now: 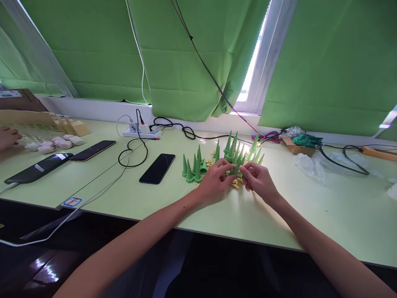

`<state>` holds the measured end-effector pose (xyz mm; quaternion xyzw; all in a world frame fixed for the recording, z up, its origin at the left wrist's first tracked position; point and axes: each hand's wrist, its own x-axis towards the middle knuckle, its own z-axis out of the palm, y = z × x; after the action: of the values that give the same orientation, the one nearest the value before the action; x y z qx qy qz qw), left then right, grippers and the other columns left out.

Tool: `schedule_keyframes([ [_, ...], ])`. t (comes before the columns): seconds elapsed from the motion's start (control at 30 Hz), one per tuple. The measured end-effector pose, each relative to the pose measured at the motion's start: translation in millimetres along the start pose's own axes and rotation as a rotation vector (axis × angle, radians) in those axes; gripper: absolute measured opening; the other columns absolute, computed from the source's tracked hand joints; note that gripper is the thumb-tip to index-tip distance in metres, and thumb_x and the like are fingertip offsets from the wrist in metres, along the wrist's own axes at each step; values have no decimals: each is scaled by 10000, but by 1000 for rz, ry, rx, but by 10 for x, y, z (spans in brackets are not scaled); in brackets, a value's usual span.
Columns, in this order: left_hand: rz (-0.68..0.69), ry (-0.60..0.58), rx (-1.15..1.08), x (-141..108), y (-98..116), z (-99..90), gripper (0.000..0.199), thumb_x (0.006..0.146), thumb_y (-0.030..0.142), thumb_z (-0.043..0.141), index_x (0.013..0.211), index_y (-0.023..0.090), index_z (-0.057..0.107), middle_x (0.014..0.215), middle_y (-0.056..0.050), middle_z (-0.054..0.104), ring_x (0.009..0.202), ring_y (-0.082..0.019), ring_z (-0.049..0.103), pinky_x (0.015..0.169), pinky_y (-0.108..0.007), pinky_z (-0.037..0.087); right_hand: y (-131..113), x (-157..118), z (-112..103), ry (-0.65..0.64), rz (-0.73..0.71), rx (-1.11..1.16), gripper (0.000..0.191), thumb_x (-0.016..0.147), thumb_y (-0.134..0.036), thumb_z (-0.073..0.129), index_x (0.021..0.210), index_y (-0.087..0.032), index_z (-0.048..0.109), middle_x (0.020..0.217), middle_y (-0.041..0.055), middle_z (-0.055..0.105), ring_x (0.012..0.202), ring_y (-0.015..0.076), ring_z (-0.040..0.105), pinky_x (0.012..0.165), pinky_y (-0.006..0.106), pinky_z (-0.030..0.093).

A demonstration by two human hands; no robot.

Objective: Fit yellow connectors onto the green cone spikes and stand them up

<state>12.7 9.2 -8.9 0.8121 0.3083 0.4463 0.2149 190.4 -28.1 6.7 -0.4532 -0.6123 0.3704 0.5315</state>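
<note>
Between the fingers of my left hand [217, 180] is a green pointed cone [236, 169], tilted and partly covered by the fingertips. My right hand [258, 179] is closed in a pinch right beside that cone; whatever is between its fingertips is hidden or too small to name. Upright green cones [190, 171] with flared bases stand left of my hands, and a denser cluster of cones [229, 149] rises behind them. One cone [204, 167] lies with its open base showing. Small yellow pieces [235, 184] are scattered among the cones and below my fingers.
A black phone [157, 168] lies left of the cones. Farther left are two more phones, pale bottle-like pieces [46, 147] and another person's hand [8, 137]. A power strip [142, 132] and cables run along the back. Plastic bags [310, 167] and a small box [297, 147] sit right.
</note>
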Motion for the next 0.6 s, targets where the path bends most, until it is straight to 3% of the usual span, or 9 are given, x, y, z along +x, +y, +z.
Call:
schedule_keyframes([
  [0.2, 120, 36, 82, -11, -96, 28, 207, 913, 317, 618, 1085, 225, 690, 1023, -15, 563, 500, -8, 425, 519, -213, 397, -9, 0, 8, 0, -6, -55, 451, 828, -608, 650, 714, -206, 483, 483, -45, 526, 335, 98, 464, 337, 226, 352],
  [0.6, 214, -14, 133, -15, -113, 16, 207, 941, 252, 577, 1121, 234, 678, 1073, -34, 555, 552, -20, 451, 569, -210, 440, 62, 15, 5, -18, -6, -127, 458, 911, -569, 566, 648, -210, 461, 391, -66, 447, 317, 100, 442, 359, 233, 336],
])
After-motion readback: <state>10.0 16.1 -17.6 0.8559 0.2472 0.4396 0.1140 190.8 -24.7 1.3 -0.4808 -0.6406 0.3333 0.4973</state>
